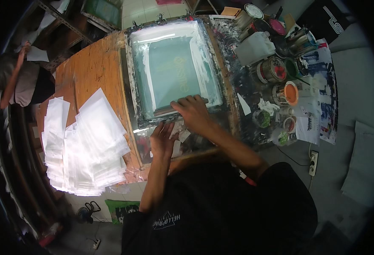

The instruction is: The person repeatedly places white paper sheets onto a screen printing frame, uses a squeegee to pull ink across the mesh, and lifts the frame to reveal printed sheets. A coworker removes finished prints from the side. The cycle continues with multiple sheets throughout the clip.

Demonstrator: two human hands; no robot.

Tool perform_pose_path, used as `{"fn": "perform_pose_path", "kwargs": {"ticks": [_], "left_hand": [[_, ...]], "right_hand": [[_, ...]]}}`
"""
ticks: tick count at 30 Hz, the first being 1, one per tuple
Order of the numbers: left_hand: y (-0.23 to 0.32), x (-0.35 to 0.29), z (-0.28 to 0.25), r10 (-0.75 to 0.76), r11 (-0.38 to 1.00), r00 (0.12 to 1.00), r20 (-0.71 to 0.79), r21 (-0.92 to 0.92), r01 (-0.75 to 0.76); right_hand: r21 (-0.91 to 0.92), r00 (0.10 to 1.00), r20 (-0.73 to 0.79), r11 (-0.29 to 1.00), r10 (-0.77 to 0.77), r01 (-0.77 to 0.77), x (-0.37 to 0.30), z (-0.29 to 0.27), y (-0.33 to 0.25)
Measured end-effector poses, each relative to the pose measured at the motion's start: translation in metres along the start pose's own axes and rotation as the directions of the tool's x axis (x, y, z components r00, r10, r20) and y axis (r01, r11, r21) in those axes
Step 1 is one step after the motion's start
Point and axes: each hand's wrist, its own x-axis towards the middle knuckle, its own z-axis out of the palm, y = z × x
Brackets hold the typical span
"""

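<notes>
A printing screen (217, 80) lies on the table, its pale green mesh bordered with white ink smears and bearing faint yellowish lettering. Across the mesh's near end rests a squeegee (163, 111) with a dark bar. My right hand (191, 111) is closed over that bar from above. Just below the screen's near edge is my left hand (163, 138), fingers stretched upward and thumb apart. The fingertips are at the frame edge; whether they press on it is hard to see. What lies under the screen is mostly hidden.
A fanned stack of white sheets or bags (89, 146) covers the wooden table (99, 63) at left. Paint cans (272, 70), an orange-topped tub (285, 93) and a white jug (255, 47) crowd the right. Another person (21, 80) stands far left. A power strip (313, 163) lies on the floor.
</notes>
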Motion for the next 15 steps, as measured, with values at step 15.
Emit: {"fn": "perform_pose_path", "kwargs": {"ticks": [15], "left_hand": [[0.149, 0.166, 0.12, 0.713, 0.121, 0.501, 0.49, 0.617, -0.777]], "right_hand": [[-0.112, 0.954, -0.252, 0.984, -0.162, 0.137, 0.204, -0.197, -0.006]]}}
